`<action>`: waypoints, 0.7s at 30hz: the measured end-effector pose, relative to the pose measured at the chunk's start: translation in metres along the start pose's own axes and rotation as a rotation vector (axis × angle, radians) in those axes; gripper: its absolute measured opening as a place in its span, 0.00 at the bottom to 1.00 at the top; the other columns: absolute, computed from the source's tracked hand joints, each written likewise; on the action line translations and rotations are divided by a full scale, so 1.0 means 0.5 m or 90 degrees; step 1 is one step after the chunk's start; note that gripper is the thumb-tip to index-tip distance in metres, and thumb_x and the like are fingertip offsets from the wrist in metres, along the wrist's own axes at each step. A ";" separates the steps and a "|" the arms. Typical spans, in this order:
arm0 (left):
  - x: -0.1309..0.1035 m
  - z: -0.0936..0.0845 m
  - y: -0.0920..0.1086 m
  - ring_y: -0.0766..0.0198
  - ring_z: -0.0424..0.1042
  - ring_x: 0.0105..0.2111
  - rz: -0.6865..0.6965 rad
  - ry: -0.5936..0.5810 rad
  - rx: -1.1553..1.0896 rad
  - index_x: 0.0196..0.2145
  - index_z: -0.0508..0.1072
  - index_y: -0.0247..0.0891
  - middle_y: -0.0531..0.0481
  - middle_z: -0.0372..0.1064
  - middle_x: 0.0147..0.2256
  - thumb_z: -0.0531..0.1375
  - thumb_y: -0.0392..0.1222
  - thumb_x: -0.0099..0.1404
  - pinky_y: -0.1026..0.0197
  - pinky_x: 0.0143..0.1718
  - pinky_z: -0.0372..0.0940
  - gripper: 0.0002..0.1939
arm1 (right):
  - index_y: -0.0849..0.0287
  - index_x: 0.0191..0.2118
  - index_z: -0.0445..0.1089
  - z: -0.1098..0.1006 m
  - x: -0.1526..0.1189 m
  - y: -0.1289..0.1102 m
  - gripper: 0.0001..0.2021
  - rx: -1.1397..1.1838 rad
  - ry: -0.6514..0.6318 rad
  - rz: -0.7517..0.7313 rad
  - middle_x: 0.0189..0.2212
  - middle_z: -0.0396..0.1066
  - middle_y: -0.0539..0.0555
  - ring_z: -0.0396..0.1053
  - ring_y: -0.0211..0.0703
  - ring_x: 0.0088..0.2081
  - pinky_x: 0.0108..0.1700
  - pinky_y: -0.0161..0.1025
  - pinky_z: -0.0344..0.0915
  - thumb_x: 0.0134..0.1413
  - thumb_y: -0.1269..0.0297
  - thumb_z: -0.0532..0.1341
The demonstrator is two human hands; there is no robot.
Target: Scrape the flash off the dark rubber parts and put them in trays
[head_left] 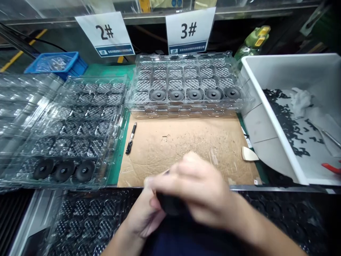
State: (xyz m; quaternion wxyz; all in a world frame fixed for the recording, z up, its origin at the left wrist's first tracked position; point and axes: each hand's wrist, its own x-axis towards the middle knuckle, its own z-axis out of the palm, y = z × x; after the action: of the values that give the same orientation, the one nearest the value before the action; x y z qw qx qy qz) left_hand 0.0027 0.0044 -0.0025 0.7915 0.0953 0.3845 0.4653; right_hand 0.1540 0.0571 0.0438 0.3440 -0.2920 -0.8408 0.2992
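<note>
Held part point(170, 205): black. Discs point(194, 94): black. Trays point(190, 74): clear, pockets crosshatched. Cardboard point(186, 135): brown, mottled with darker scuffs. Mat point(103, 70): green. Pen point(131, 138): black, pale band. Bin point(319, 74): white; small pieces point(282, 117) black, handle point(331, 168) red. Basket point(78, 64): blue. Bottle point(249, 44): green, yellow on top. Paper signs point(190, 30): white, black characters, blue band along bottom. Clothing point(191, 238): dark navy. Wedge point(249, 154) beside bin: cream.

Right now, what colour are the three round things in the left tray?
The round things are black, seen best in the head view, the only one.
</note>
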 end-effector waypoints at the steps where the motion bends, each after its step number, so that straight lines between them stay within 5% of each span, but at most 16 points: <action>1: 0.001 0.001 0.003 0.49 0.72 0.42 -0.013 -0.028 -0.014 0.44 0.73 0.39 0.46 0.74 0.38 0.71 0.47 0.39 0.59 0.39 0.69 0.31 | 0.56 0.46 0.69 0.000 -0.004 0.020 0.14 0.009 0.049 0.082 0.33 0.72 0.51 0.67 0.37 0.35 0.39 0.37 0.63 0.60 0.69 0.50; 4: 0.001 0.001 0.015 0.49 0.71 0.44 -0.067 -0.114 -0.077 0.47 0.71 0.41 0.43 0.69 0.48 0.69 0.46 0.43 0.59 0.40 0.69 0.32 | 0.54 0.47 0.68 0.014 -0.043 0.083 0.12 0.017 0.160 0.349 0.44 0.71 0.52 0.67 0.41 0.45 0.45 0.39 0.64 0.58 0.67 0.54; 7: 0.003 -0.011 0.023 0.48 0.69 0.47 -0.076 -0.133 -0.110 0.48 0.70 0.40 0.41 0.67 0.50 0.68 0.45 0.46 0.58 0.42 0.69 0.31 | 0.55 0.48 0.67 0.064 -0.118 0.117 0.14 0.016 0.095 0.441 0.46 0.70 0.55 0.68 0.45 0.47 0.46 0.42 0.65 0.58 0.65 0.53; 10: 0.008 -0.026 0.027 0.48 0.67 0.49 -0.079 -0.123 -0.118 0.50 0.68 0.41 0.41 0.65 0.52 0.67 0.47 0.46 0.57 0.44 0.68 0.32 | 0.56 0.48 0.68 0.120 -0.187 0.123 0.14 -0.008 0.007 0.417 0.37 0.73 0.55 0.70 0.43 0.38 0.40 0.41 0.68 0.58 0.66 0.52; 13: 0.012 -0.030 0.027 0.48 0.66 0.50 -0.079 -0.110 -0.117 0.50 0.68 0.42 0.41 0.64 0.53 0.66 0.47 0.47 0.57 0.44 0.68 0.31 | 0.56 0.47 0.69 0.125 -0.199 0.117 0.14 -0.016 -0.001 0.422 0.30 0.72 0.53 0.70 0.42 0.32 0.34 0.39 0.68 0.58 0.66 0.51; 17: 0.012 -0.019 0.018 0.49 0.68 0.48 -0.060 -0.088 -0.106 0.49 0.69 0.41 0.42 0.66 0.51 0.67 0.46 0.48 0.57 0.44 0.68 0.29 | 0.52 0.49 0.66 0.056 -0.118 0.062 0.14 -0.023 0.114 0.415 0.44 0.70 0.52 0.68 0.42 0.44 0.44 0.38 0.66 0.58 0.66 0.54; 19: 0.009 -0.013 0.011 0.51 0.69 0.47 -0.038 -0.058 -0.091 0.47 0.70 0.41 0.44 0.68 0.49 0.67 0.45 0.48 0.58 0.45 0.67 0.27 | 0.52 0.51 0.64 0.032 -0.068 0.015 0.16 -0.036 0.182 0.335 0.47 0.68 0.53 0.66 0.42 0.47 0.46 0.38 0.64 0.57 0.68 0.55; 21: 0.007 -0.013 0.005 0.55 0.68 0.48 -0.030 -0.020 -0.072 0.45 0.72 0.42 0.46 0.70 0.47 0.67 0.43 0.49 0.61 0.47 0.65 0.24 | 0.59 0.51 0.63 0.028 -0.031 -0.026 0.16 -0.039 0.147 0.183 0.41 0.71 0.55 0.67 0.43 0.41 0.44 0.41 0.63 0.56 0.71 0.54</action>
State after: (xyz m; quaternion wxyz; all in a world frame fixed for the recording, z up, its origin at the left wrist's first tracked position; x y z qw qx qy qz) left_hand -0.0026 0.0071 -0.0077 0.8125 0.0486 0.3470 0.4660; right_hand 0.1490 0.0335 0.0384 0.3827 -0.4516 -0.7543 0.2841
